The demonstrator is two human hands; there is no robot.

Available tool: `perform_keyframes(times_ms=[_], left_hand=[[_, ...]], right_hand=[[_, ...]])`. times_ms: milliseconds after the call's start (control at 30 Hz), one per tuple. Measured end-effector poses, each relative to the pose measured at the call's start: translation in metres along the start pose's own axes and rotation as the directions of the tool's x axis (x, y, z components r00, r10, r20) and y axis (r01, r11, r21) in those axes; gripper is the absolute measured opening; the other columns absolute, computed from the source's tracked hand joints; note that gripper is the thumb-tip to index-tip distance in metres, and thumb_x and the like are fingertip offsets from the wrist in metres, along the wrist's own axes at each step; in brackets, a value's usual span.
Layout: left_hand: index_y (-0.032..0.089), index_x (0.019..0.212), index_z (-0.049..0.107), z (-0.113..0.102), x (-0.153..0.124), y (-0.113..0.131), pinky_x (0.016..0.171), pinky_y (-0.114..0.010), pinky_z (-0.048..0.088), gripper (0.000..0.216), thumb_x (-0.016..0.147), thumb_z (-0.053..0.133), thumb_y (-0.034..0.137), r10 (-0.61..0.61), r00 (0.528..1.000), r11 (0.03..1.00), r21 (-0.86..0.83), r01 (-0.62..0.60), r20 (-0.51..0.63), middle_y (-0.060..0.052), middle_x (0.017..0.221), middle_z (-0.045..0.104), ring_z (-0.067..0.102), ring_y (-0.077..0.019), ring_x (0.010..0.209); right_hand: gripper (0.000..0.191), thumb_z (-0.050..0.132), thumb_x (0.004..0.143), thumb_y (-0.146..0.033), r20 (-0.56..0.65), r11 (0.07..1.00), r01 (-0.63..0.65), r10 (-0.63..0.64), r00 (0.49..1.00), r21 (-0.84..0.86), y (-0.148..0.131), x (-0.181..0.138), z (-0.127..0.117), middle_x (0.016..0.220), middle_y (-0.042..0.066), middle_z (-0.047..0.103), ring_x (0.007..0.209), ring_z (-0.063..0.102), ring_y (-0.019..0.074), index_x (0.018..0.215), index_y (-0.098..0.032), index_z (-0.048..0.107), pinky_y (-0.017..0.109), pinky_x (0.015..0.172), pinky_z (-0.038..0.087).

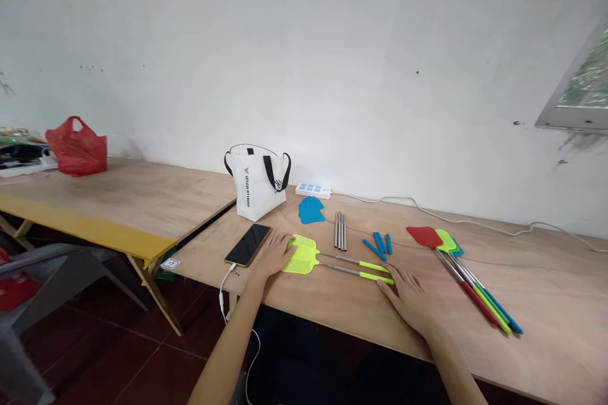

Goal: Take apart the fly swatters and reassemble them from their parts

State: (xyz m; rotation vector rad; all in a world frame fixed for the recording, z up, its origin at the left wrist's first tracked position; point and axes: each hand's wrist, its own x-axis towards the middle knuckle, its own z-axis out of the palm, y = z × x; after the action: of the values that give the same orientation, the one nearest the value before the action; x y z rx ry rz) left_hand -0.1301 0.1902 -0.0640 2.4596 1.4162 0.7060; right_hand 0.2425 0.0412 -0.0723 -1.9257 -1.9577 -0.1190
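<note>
Two yellow-green fly swatters (304,255) lie side by side on the wooden table, heads left and handles right. My left hand (274,257) rests open at the left edge of their mesh heads, fingertips touching them. At the other end, my right hand (407,294) lies open on the tabletop, thumb and fingers apart by the handle tips. Behind the swatters are several metal tubes (341,231), several blue handle grips (379,243) and blue swatter heads (311,210) in a stack. Assembled swatters with red, green and blue heads (424,236) lie to the right.
A phone (247,245) on a charging cable lies left of my left hand. Behind it stand a white bag (259,186) and a white power strip (313,190) by the wall. A red plastic bag (78,150) sits on the neighbouring table (142,190).
</note>
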Motion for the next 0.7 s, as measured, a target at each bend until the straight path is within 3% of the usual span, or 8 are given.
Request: perform_keyframes(times_ms=[200,433,700], left_hand=[[0.024,0.126,0.056,-0.0006,-0.0001,-0.0001,0.113,-0.04,0.036,0.034,0.101,0.039,0.039,0.001,1.0,1.0,-0.007,-0.001,0.006,-0.008,0.135,0.059,0.05,-0.0244,0.131],[0.024,0.126,0.057,-0.0029,-0.0009,0.0022,0.115,-0.04,0.035,0.033,0.102,0.039,0.039,0.013,1.0,1.0,-0.008,-0.013,-0.001,-0.008,0.134,0.059,0.05,-0.0247,0.131],[0.023,0.13,0.054,-0.0013,-0.0007,0.0008,0.116,-0.043,0.033,0.036,0.102,0.038,0.04,-0.006,1.0,1.0,0.0,0.006,0.01,-0.009,0.139,0.057,0.048,-0.026,0.134]], right_hand=[[0.048,0.036,0.099,-0.049,0.008,1.0,0.001,-0.001,1.0,0.003,0.0008,0.0003,-0.0005,0.133,0.01,0.064,0.12,0.062,0.0287,0.138,-0.026,0.053,0.048,0.104,0.044],[0.04,0.037,0.099,-0.051,-0.004,1.0,0.01,-0.01,1.0,0.022,0.0026,0.0007,0.0009,0.125,0.011,0.068,0.115,0.063,0.029,0.117,-0.024,0.059,0.047,0.102,0.045],[0.039,0.037,0.099,-0.049,0.005,1.0,0.004,-0.004,1.0,0.027,0.0011,0.0005,-0.0004,0.126,0.012,0.067,0.118,0.062,0.0292,0.119,-0.022,0.057,0.047,0.102,0.044]])
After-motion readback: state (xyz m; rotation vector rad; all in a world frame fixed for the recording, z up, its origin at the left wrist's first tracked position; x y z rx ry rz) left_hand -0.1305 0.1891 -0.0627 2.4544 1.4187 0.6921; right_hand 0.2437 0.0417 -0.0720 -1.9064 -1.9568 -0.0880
